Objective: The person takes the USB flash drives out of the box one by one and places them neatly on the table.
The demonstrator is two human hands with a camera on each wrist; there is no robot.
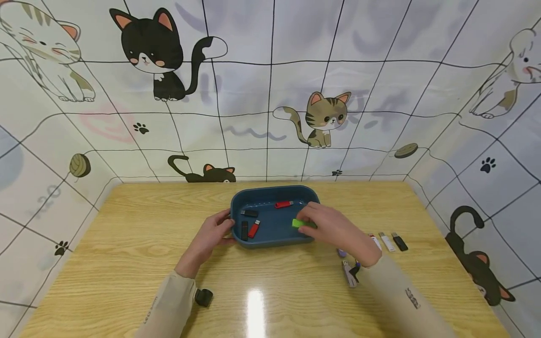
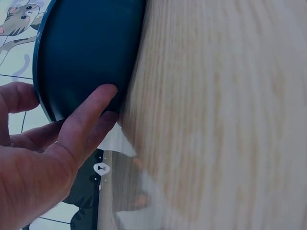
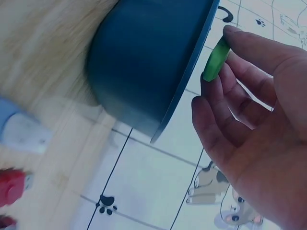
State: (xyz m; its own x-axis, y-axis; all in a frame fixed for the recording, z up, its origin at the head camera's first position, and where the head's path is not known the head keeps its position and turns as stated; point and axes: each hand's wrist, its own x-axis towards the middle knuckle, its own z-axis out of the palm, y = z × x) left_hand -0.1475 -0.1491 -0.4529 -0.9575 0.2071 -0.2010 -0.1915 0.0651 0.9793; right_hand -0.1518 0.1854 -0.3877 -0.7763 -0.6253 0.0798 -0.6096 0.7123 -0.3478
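A dark blue plastic bin [image 1: 270, 244] stands on the table. My left hand [image 1: 213, 230] holds its left end, thumb at the rim and fingers against the outer wall [image 2: 91, 43]. Over the right part of the bin, my right hand [image 1: 325, 225] pinches a bright green USB flash drive [image 1: 298, 223] between thumb and fingertips. That green stick [image 3: 217, 60] shows above the rim in the right wrist view. Inside the bin lie a red flash drive [image 1: 283, 204], a second red one [image 1: 254, 229], a black one [image 1: 249, 213] and another black one [image 1: 244, 231].
Right of the bin on the wooden table [image 1: 139, 220] lie a white flash drive [image 1: 386, 241], a black one [image 1: 399, 241] and a greyish one [image 1: 349, 274]. A purple one [image 1: 341, 252] shows partly beside the right forearm. Cat-patterned cloth [image 1: 253, 94] walls the table's back and sides.
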